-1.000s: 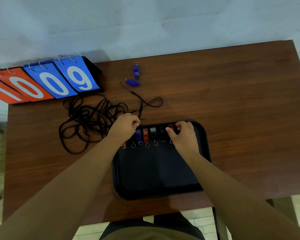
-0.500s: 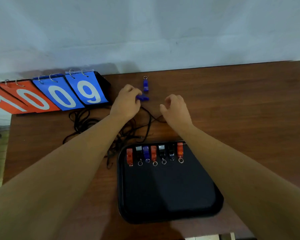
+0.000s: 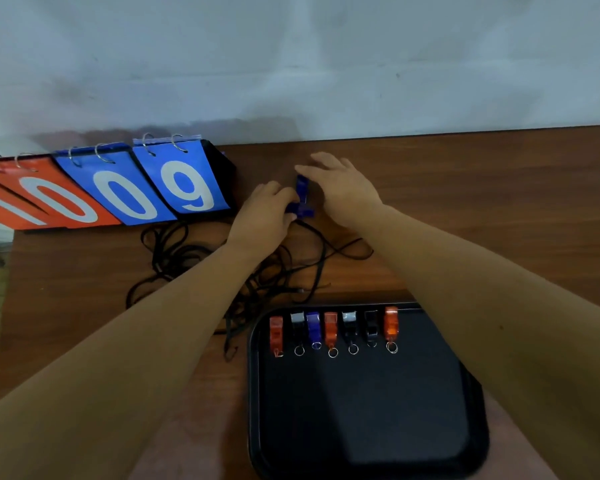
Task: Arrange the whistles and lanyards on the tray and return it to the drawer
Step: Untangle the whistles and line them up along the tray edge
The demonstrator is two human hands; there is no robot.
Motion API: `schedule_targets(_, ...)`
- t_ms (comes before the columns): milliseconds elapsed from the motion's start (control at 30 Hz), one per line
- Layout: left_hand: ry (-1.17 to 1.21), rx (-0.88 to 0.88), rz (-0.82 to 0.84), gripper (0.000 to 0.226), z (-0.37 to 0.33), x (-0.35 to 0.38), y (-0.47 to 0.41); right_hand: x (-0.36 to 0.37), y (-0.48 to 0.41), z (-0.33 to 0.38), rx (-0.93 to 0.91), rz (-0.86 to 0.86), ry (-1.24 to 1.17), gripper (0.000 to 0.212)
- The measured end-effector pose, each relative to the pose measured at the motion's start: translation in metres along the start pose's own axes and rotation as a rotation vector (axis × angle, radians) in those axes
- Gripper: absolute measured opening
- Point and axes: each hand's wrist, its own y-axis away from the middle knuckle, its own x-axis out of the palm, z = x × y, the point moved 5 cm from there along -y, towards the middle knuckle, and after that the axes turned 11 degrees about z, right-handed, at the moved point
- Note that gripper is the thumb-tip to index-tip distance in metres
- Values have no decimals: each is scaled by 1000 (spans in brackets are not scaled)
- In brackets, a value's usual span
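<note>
A black tray (image 3: 364, 417) lies at the table's near edge, with several whistles (image 3: 331, 330) in orange, black and blue lined up along its far side. Two blue whistles lie at the back of the table. My left hand (image 3: 264, 216) pinches the nearer blue whistle (image 3: 302, 211). My right hand (image 3: 340, 188) reaches over the farther blue whistle (image 3: 301, 185), fingers spread and touching it. A tangle of black lanyards (image 3: 243, 268) spreads on the table left of the tray, partly under my left forearm.
A flip scoreboard (image 3: 118, 188) with orange and blue number cards stands at the back left against the wall. The brown wooden table (image 3: 499, 188) extends to the right. Its left edge is near the scoreboard.
Both hands left the tray's whistle row and went to the back of the table. The left hand took hold of one blue whistle; the right hand moved onto the other.
</note>
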Motion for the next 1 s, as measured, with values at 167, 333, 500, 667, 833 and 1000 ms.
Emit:
schedule_targets(167, 157, -59, -29, 26, -3, -5, 18, 0, 8, -2, 5, -75, 153, 36)
schedule_targets(333, 341, -197, -46, 22, -7, -13, 39, 12, 16, -3, -7, -42, 53, 54)
schedule_targets(500, 546, -329, -51, 20, -7, -9, 64, 25, 19, 5, 14, -100, -26, 32)
schedule_targets(667, 684, -394, -102, 22, -9, -1, 86, 16, 54, -15, 132, -233, -445, 21)
schedule_targets(833, 771, -364, -40, 25, -41, 6, 99, 9, 131, -32, 193, -281, -683, 16)
schedule_targets(1000, 804, -322, 14, 27, -91, 3, 105, 15, 199, -52, 312, -314, -820, 16)
